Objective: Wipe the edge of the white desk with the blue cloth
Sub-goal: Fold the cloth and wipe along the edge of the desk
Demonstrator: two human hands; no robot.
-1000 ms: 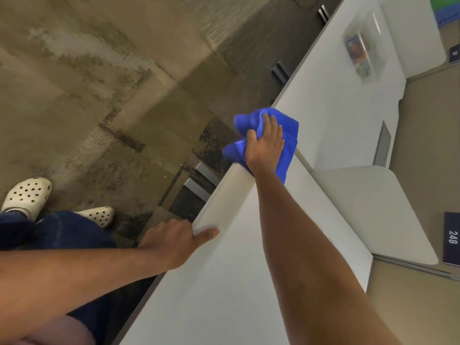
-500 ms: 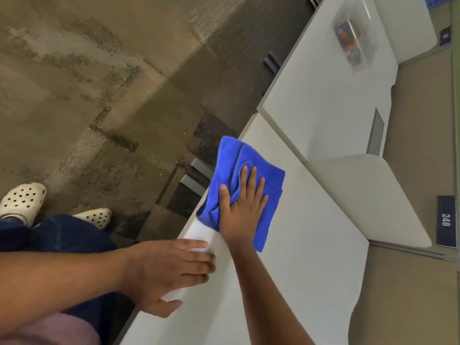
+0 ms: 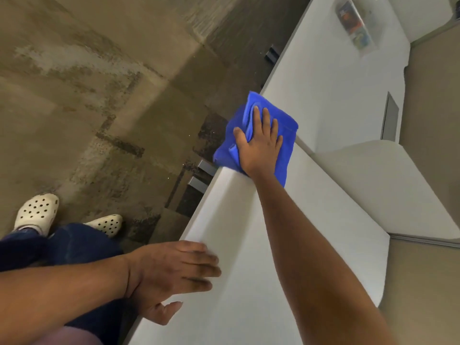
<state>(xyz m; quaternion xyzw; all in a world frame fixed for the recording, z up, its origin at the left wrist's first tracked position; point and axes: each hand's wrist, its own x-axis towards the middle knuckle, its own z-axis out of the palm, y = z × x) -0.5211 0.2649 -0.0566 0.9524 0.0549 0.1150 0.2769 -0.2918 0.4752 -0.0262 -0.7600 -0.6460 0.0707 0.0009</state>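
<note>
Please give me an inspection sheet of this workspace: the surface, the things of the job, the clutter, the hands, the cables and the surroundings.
Surface: white desk, bare where visible; a second white desk adjoins beyond it.
Job's things: blue cloth, bunched at the first desk's far corner, part hanging over the edge.
Clutter: clear plastic case with coloured contents on the far desk.
Hands: right hand pressed flat on the cloth; left hand open at the near desk edge, holding nothing.
Cables: nothing seen.
Surroundings: stained carpet floor; white perforated clogs; beige partition panels.

Mottled brown carpet floor [image 3: 87,95]; beige partition panel [image 3: 433,100] at right; second white desktop [image 3: 336,78] beyond.
</note>
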